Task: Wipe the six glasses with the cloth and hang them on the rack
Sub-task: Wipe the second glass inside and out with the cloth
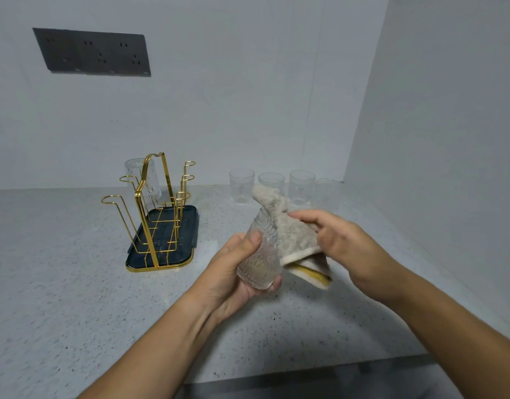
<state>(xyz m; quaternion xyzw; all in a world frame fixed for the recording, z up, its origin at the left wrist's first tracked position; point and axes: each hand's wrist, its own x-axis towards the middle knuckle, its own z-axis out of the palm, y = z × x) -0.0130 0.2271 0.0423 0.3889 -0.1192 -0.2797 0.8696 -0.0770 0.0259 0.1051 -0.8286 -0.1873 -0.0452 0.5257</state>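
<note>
Close in front of me, my left hand (242, 266) curls round a ribbed clear glass (262, 254), thumb on its side, holding it tilted above the speckled grey counter (75, 283). My right hand (343, 240) pinches a fuzzy grey cloth with a cream and yellow edge (297, 234) against the glass. The cloth covers the glass's upper end, so I cannot tell how far it reaches inside, and its folds partly hide my right fingertips.

Beyond, a row of four clear glasses (241, 185) stands upright by the back wall. The cloth's tip hides part of the second glass (272, 179), and the rightmost glass (328, 187) is faint and hard to make out.

To the left, a gold wire rack (150, 214) stands in a dark tray (187, 226). One clear upturned glass (144, 180) hangs on a far peg, blurred behind the rack's handle. A dark socket panel (92, 51) sits on the wall.
</note>
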